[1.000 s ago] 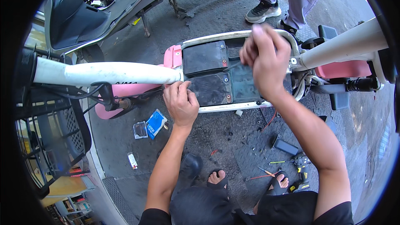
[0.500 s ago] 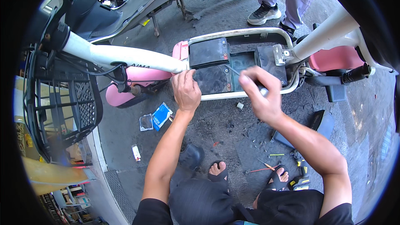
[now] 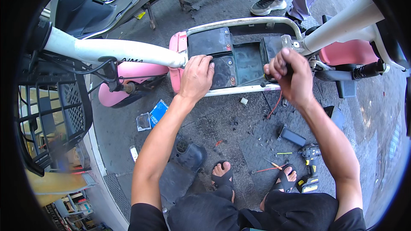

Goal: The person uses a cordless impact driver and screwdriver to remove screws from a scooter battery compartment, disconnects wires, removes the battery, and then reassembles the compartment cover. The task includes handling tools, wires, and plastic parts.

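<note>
My left hand (image 3: pixel 196 77) rests on the lower black battery (image 3: pixel 224 69) at the left end of the white scooter frame (image 3: pixel 239 89), fingers bent over its top, beside an upper black battery (image 3: pixel 207 38). Right of these are a bare dark green compartment (image 3: pixel 246 60) and another dark block (image 3: pixel 269 45). My right hand (image 3: pixel 291 77) is raised over that right end, closed round the dark handle of a tool, apparently a screwdriver, mostly hidden by the fingers.
A white steering tube (image 3: pixel 120 51) and black basket (image 3: pixel 51 111) are at left, a dark scooter (image 3: pixel 85 13) behind. Another person's shoes (image 3: pixel 267 5) stand at the back. A cordless drill (image 3: pixel 310 158), loose tools, a black cover (image 3: pixel 188 156) and blue packet (image 3: pixel 158 110) lie below.
My left hand has moved up and right onto the lower battery. My right hand swung down and left, then back right, keeping its fingers closed.
</note>
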Available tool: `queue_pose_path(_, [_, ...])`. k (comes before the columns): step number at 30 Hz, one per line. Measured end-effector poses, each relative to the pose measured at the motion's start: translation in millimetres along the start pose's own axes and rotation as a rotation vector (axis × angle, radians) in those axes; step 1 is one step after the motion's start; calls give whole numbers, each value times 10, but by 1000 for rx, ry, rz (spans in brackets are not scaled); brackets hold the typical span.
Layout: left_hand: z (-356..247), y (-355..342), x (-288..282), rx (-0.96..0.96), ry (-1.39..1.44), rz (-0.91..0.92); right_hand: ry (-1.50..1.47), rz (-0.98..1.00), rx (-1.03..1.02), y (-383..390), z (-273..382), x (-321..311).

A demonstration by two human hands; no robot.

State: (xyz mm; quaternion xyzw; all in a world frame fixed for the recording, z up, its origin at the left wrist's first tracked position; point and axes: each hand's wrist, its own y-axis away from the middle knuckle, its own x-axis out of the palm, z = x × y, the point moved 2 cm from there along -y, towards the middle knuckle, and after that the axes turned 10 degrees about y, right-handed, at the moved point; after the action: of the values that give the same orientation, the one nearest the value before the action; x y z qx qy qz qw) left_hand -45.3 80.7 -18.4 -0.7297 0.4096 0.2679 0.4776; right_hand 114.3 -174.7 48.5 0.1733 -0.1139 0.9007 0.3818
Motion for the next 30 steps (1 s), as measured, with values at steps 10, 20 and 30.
queue_pose_path(10, [-145,-271,270,-128,-8,-135,245,4,-280,890,-234,-33])
queue_pose_path(20, [-212,-382,366,-215,-85,-154,556,264,-632,1358,-448,277])
queue_pose_path(30, [-307,-333,380,-222,-38,-177,825,561,-844,1583,-828,584])
